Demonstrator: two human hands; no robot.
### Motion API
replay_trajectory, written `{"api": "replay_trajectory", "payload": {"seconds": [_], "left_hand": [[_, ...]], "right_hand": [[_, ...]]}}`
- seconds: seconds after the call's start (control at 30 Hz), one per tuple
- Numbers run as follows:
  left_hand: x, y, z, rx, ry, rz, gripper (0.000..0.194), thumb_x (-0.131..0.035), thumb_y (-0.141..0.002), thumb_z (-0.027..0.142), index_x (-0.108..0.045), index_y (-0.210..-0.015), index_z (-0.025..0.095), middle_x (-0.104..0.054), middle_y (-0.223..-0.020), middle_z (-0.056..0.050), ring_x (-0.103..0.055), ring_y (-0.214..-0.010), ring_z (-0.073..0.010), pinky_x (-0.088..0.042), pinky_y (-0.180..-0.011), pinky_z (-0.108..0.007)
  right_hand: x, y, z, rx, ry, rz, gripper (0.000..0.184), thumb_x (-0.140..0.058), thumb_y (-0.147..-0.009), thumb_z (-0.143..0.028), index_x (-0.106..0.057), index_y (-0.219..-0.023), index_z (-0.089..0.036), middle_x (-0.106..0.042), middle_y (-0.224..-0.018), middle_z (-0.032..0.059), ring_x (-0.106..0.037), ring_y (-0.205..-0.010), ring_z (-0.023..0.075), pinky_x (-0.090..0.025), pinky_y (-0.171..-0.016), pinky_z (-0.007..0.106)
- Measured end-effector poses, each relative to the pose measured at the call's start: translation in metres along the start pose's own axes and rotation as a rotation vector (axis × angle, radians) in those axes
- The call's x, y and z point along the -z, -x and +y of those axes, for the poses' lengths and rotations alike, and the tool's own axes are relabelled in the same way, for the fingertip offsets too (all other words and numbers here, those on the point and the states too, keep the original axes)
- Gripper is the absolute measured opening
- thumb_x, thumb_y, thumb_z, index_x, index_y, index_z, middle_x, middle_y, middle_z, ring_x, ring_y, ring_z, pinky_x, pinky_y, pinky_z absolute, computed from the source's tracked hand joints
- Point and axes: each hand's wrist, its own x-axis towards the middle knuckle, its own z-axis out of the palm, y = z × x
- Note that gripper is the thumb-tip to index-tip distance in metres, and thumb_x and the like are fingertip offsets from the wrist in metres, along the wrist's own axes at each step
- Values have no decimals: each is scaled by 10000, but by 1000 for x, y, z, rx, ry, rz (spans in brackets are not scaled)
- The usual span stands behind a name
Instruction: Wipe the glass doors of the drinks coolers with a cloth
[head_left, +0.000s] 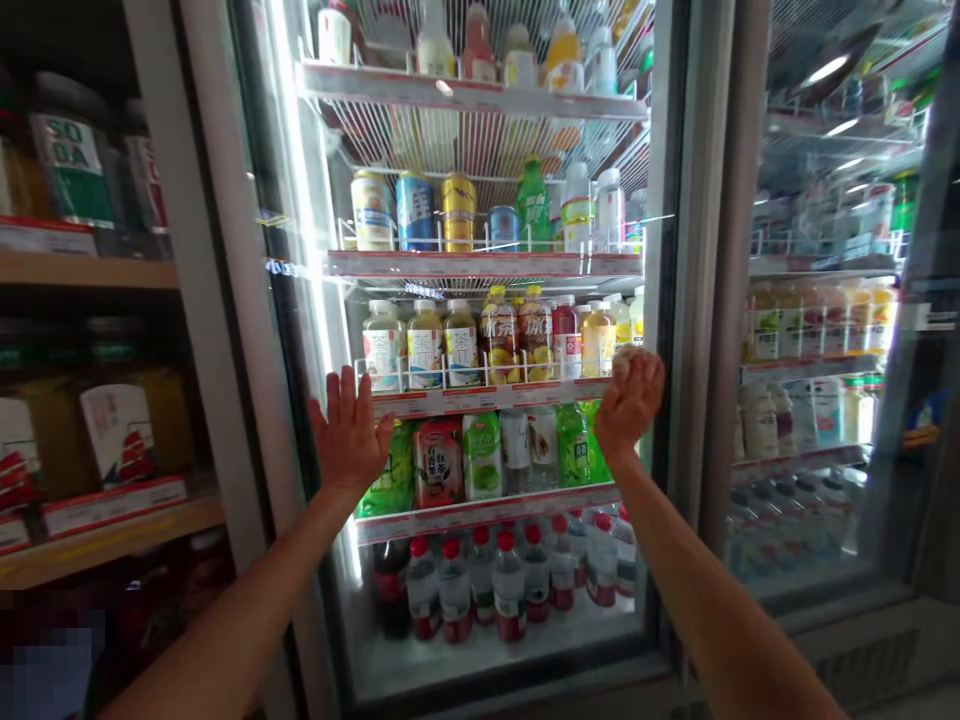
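1. Left hand [350, 430]: fingers spread wide, holding nothing, palm facing the glass door [424, 291]; contact cannot be confirmed.
2. Right hand [632, 395]: closed around a pale crumpled wad [625, 357] near the glass door's right edge.
3. Advisable: press the wad flat and evenly, left hand bracing lightly.
4. Surface: upright, reflective; lit drinks shelves [487, 264] behind. Room: jar shelves [90, 270] at left, another cooler [840, 615] at right.

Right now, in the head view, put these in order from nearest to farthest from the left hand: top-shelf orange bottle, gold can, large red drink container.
1. Large red drink container: right of the left hand, slightly lower.
2. Gold can: above, to the right.
3. Top-shelf orange bottle: highest, farthest right.
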Motion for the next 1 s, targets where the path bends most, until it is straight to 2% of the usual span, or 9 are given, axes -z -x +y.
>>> {"api": "replay_trajectory", "payload": {"seconds": [0.07, 0.2, 0.27, 0.47, 0.57, 0.7, 0.77, 0.9, 1.0], "left_hand": [[0, -1, 1, 5, 8, 1, 630, -368, -873, 405, -185, -1408, 128, -174, -1476, -156, -73, -1381, -263, -35, -1099, -503], [2, 4, 6, 11, 38, -10, 625, -367, -877, 405, -177, -1410, 140, -169, -1478, -153, -65, -1381, -268, -24, -1096, -510], [3, 10, 9, -5, 41, -23, 621, -380, -875, 402, -176, -1412, 166, -182, -1477, -141, -73, -1380, -266, -34, -1095, -513], [-2, 26, 10, -41, 15, -35, 626, -400, -870, 387, -156, -1416, 202, -198, -1474, -127, -91, -1378, -259, -55, -1093, -520], [-4, 26, 9, -24, 20, -43, 631, -398, -867, 398, -156, -1415, 201, -180, -1479, -122, -79, -1379, -263, -45, -1092, -524], [1, 22, 9, -14, 20, -66, 619, -397, -870, 408, -181, -1410, 198, -191, -1477, -117, -90, -1378, -258, -55, -1097, -509], [6, 25, 11, -11, 7, -73, 604, -400, -872, 397, -200, -1406, 198, -203, -1473, -117, -102, -1377, -254, -64, -1098, -505], [6, 44, 22, -101, 21, -103, 566, -425, -870, 343, -245, -1393, 223, -240, -1462, -105, -142, -1372, -234, -103, -1105, -476], [-5, 61, 32, -125, 45, -111, 569, -455, -857, 336, -261, -1386, 256, -238, -1464, -87, -126, -1373, -240, -77, -1109, -491]], "right_hand": [[-2, 8, -14, -12, -9, 4, 489, -384, -863, -260, -374, -1341, -155, -286, -1438, 143, -229, -1338, 292, -274, -1033, 574], [0, 46, -87, 413, -147, -310, 461, -447, -843, -246, -423, -1303, -249, -283, -1455, 67, -175, -1364, 252, -283, -1067, 484], [7, 54, -89, 542, -160, -410, 455, -457, -839, -244, -433, -1292, -276, -320, -1439, 44, -187, -1363, 236, -289, -1071, 461], [16, 27, 10, 44, 4, -33, 491, -396, -860, -247, -376, -1343, -163, -299, -1434, 140, -252, -1332, 292, -301, -1026, 563], [12, 40, -23, 35, -28, -125, 504, -392, -860, -247, -357, -1357, -176, -256, -1458, 123, -183, -1358, 293, -272, -1043, 570], [17, 75, -90, 469, -176, -498, 481, -445, -843, -236, -410, -1322, -261, -312, -1446, 57, -168, -1369, 247, -278, -1070, 495], [23, 78, -77, 517, -162, -507, 477, -456, -842, -239, -415, -1317, -269, -332, -1437, 55, -193, -1363, 241, -289, -1067, 481], [30, 63, -1, 118, -1, -145, 500, -430, -851, -220, -372, -1347, -194, -294, -1445, 126, -239, -1342, 282, -310, -1027, 548], [31, 68, -3, 19, 20, -100, 525, -418, -852, -220, -336, -1367, -162, -256, -1458, 141, -212, -1350, 289, -296, -1033, 561]]}}
